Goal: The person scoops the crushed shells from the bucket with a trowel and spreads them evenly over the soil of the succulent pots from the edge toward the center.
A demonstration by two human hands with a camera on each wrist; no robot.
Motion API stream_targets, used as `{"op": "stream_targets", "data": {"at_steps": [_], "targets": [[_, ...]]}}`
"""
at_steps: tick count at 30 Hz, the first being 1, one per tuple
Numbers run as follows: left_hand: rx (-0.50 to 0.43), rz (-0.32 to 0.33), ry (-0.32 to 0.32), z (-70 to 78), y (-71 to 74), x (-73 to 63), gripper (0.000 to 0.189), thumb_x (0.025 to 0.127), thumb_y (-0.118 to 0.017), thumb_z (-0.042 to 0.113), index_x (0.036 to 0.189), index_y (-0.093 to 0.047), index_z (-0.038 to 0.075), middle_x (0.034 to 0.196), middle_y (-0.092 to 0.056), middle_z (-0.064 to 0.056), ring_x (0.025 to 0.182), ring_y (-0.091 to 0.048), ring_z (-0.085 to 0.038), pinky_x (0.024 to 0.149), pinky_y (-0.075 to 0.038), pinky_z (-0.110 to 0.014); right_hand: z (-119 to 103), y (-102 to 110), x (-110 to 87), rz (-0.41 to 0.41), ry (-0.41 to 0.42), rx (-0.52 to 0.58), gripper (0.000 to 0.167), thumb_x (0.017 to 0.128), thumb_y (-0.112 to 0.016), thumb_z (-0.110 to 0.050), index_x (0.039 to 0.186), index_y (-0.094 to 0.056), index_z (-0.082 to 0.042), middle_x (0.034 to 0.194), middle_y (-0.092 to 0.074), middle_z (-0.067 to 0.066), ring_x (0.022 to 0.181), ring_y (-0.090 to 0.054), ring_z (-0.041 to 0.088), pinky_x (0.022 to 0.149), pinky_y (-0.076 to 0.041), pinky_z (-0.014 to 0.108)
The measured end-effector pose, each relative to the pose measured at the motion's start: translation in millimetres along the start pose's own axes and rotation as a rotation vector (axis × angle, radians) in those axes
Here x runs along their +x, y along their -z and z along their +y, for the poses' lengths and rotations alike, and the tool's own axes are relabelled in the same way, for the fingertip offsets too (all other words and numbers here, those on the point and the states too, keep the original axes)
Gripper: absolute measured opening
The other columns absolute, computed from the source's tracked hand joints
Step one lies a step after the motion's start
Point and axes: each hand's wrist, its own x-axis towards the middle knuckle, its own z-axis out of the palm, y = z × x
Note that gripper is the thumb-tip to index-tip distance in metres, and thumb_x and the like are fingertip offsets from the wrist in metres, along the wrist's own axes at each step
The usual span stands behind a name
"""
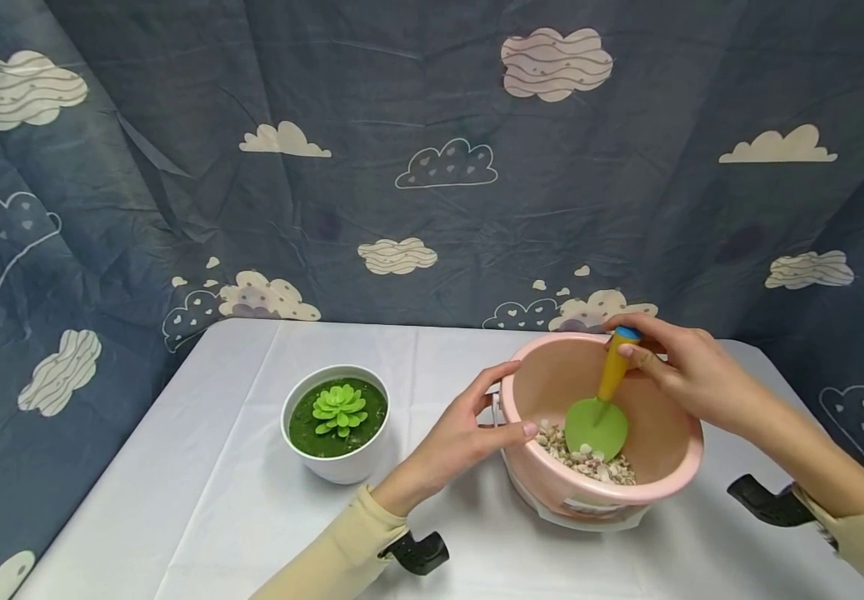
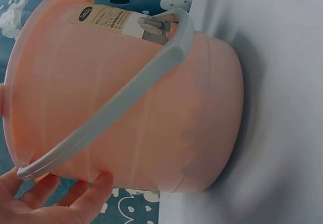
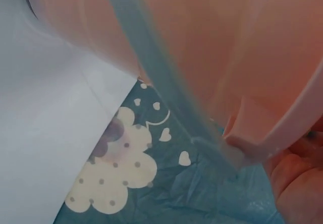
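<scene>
Head view: a trowel (image 1: 596, 423) slanted down inside a bucket (image 1: 667, 442), its blade against the gravel (image 1: 595, 469) at the bottom. The right hand (image 1: 690, 371) had its grip closed on the trowel near the top of its handle; held so high, the trowel could have twisted if the blade met resistance. A loaded blade tilted over the rim could have shed gravel onto the surface (image 1: 210, 467). The left hand (image 1: 469, 433) held the bucket by its left rim, its grip spread wide, thumb well apart from fingers. That looked a light brace, so a hard push of the trowel might have slid or tipped the bucket. A pot (image 1: 345, 471) with a plant (image 1: 339, 410) stood near the left sleeve (image 1: 352, 533), where a swinging arm could have knocked it.

Left wrist view: fingers lay beside one end of the bail (image 2: 121, 105), which might have snagged them had they shifted. How firmly they pressed could not be told.

Right wrist view: the right hand showed only partly, near the rim, the trowel out of sight; knuckles bumping that rim could have jarred the bucket.
</scene>
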Motion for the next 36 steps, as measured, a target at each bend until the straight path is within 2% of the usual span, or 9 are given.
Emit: {"op": "stream_targets", "data": {"at_steps": [4, 15, 21, 26, 31, 36], "targets": [[0.006, 0.004, 0.001, 0.4, -0.2, 0.0, 0.069, 0.086, -0.073, 0.023, 0.148, -0.044, 0.028, 0.15, -0.039, 0.002, 0.118, -0.051, -0.02, 0.089, -0.049, -0.031, -3, 0, -1.2, -0.016, -0.016, 0.018, 0.037, 0.097, -0.06, -0.008, 0.134, -0.055, -0.012, 0.114, -0.066, 0.012, 0.099, -0.067, 0.034, 0.073, -0.058, 0.034], [-0.006, 0.01, 0.008, 0.2, -0.7, 0.0, 0.07, 0.086, -0.073, 0.023, 0.148, -0.043, 0.025, 0.15, -0.039, -0.001, 0.116, -0.053, -0.014, 0.088, -0.052, -0.03, -5, 1, 0.3, -0.037, -0.079, 0.019, 0.034, 0.098, -0.059, -0.008, 0.132, -0.054, -0.006, 0.113, -0.065, 0.015, 0.096, -0.067, 0.033, 0.073, -0.059, 0.035], [-0.011, 0.017, 0.005, 0.0, -0.8, -0.3, 0.07, 0.085, -0.074, 0.023, 0.148, -0.044, 0.027, 0.149, -0.04, 0.001, 0.117, -0.054, -0.014, 0.088, -0.052, -0.03, -5, -3, -0.8, -0.08, -0.135, 0.091, 0.035, 0.099, -0.058, -0.01, 0.132, -0.053, -0.001, 0.114, -0.063, 0.017, 0.094, -0.067, 0.031, 0.071, -0.059, 0.033], [-0.018, 0.018, 0.0, 0.5, 0.1, 0.7, 0.07, 0.084, -0.075, 0.022, 0.147, -0.044, 0.025, 0.148, -0.041, 0.002, 0.118, -0.054, -0.017, 0.088, -0.053, -0.029, -7, -5, -3.2, -0.057, -0.15, 0.093, 0.032, 0.1, -0.057, -0.009, 0.13, -0.053, 0.001, 0.109, -0.063, 0.016, 0.09, -0.067, 0.028, 0.069, -0.059, 0.032], [-0.037, 0.013, 0.009, 1.2, -0.2, 0.8, 0.069, 0.085, -0.074, 0.019, 0.147, -0.045, 0.023, 0.148, -0.042, 0.002, 0.113, -0.054, -0.011, 0.087, -0.052, -0.029, -10, -7, -4.2, -0.025, -0.17, 0.059, 0.03, 0.099, -0.059, -0.012, 0.125, -0.055, 0.002, 0.099, -0.065, 0.014, 0.082, -0.067, 0.025, 0.066, -0.059, 0.031], [-0.038, 0.016, 0.008, 0.3, -0.8, 0.2, 0.07, 0.085, -0.075, 0.019, 0.147, -0.045, 0.023, 0.145, -0.043, 0.007, 0.113, -0.055, -0.012, 0.087, -0.053, -0.03, -13, -9, -5.6, -0.004, -0.2, 0.04, 0.03, 0.099, -0.061, -0.013, 0.124, -0.056, 0.002, 0.093, -0.064, 0.012, 0.078, -0.066, 0.024, 0.063, -0.059, 0.032]]}}
